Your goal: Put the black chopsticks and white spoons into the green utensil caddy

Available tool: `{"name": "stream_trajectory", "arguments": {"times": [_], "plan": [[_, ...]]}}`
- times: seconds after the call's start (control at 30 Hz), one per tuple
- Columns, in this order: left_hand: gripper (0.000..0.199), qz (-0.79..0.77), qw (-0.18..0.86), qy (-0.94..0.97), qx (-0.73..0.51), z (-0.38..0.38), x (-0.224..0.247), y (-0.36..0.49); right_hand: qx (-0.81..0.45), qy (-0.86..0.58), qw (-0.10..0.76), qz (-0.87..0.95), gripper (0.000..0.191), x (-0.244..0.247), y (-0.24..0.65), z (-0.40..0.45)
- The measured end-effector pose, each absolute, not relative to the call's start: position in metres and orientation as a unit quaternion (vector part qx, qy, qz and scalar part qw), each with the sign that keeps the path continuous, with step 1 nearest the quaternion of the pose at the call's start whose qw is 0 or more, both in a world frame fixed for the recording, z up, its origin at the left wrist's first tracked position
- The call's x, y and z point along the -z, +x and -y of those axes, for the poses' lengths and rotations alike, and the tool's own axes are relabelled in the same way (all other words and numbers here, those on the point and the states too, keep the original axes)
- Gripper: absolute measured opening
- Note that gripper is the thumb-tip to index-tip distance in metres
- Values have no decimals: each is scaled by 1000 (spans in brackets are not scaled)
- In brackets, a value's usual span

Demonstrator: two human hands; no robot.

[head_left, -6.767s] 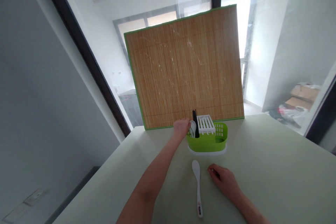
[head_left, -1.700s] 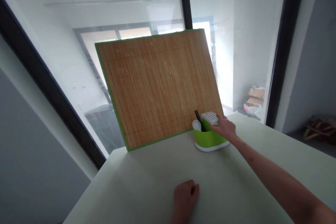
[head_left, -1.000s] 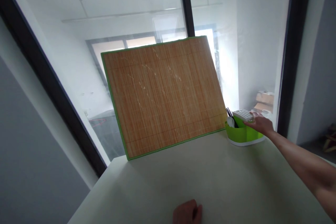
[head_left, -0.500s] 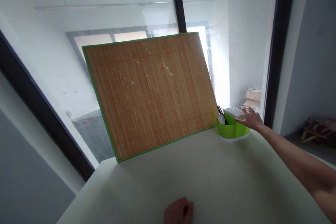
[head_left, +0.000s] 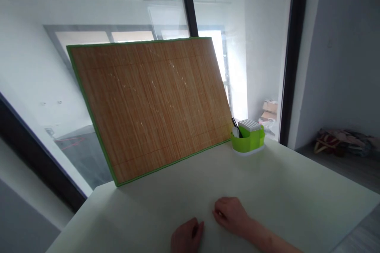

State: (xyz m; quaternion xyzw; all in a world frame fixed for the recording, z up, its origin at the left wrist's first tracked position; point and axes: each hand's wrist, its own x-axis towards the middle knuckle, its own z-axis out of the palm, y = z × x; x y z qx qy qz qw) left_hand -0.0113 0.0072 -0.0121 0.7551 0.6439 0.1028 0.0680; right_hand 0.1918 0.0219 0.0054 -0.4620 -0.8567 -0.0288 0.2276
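Observation:
My left hand rests near the front of the white table, fingers curled in, with nothing showing in them. To its right and a little farther off lies my right hand, also loosely closed, with no object visible in it. The two hands are apart. At the back right of the table stands a green utensil holder with a white slotted top part. A white spoon and black chopsticks stick up from its left compartment.
A green-edged bamboo mat stands tilted along the table's back edge, left of the holder. Behind it is a glass wall with a dark frame post. Bundled cloth lies on the floor at the right.
My right hand has come away from the utensil holder, back toward my left hand, and its fingers have curled in. The holder stays on the table. The view has turned somewhat right.

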Motion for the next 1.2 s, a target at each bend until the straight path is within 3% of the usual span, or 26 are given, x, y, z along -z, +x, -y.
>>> {"name": "stream_trajectory", "arguments": {"times": [0.2, 0.67, 1.2], "plan": [[40, -647, 64, 753, -103, -8, 12, -11, 2, -442, 187, 877, 14, 19, 188, -20], [40, -658, 77, 742, -102, -8, 11, -11, -31, -457, 174, 872, 13, 23, 188, -21], [40, -653, 79, 746, -100, -7, 11, -11, -169, -463, 236, 837, 10, 5, 202, -31]]}}
